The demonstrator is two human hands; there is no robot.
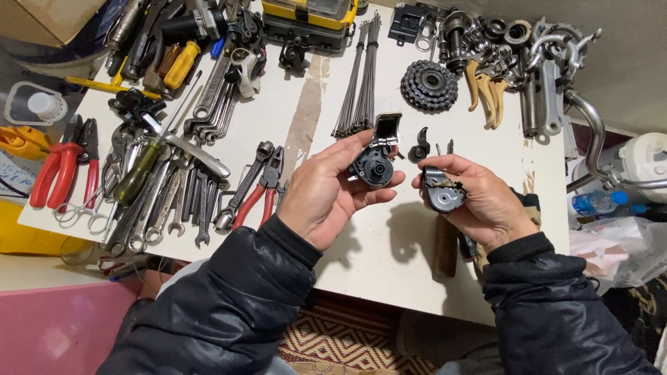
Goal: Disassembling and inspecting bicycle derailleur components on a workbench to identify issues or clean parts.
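Observation:
My left hand (326,191) grips a round dark mechanical part (375,163) with a metal bracket on top, held above the white table (389,264). To its right, my right hand (479,201) holds a second small black housing part (440,193) with its open side up. The two parts are close together but apart. A small black curved piece (419,147) lies on the table just behind them.
Wrenches (177,201), red-handled pliers (62,170) and screwdrivers cover the table's left side. A bundle of spokes (361,76) and a gear cluster (429,85) lie at the back, with metal bike parts (542,62) at back right. A yellow case (309,12) stands at the rear edge.

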